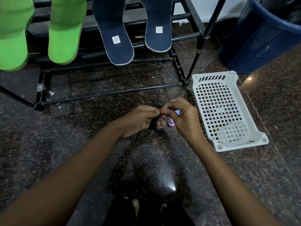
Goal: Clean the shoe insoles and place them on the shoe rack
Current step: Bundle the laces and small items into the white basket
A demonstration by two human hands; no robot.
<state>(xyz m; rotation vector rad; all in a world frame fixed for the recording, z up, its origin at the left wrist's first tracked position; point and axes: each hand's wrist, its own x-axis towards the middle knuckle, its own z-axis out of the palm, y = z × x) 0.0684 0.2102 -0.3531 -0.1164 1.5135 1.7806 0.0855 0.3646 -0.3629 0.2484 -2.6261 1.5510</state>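
Observation:
Two green insoles [65, 35] and two navy insoles [117, 38] lean on the bars of a black shoe rack [110, 93] at the top. Low over the dark stone floor, my left hand [138, 119] and my right hand [182, 118] meet. Both pinch a small dark thing [154, 123], mostly hidden between the fingers; I cannot tell what it is. A small purple object [171, 123] sits just under my right hand.
A white perforated plastic basket [200, 88] lies on the floor right of my hands, holding a translucent piece at its near end. A dark blue bin [254, 39] stands at the top right. My toes [135, 204] show at the bottom.

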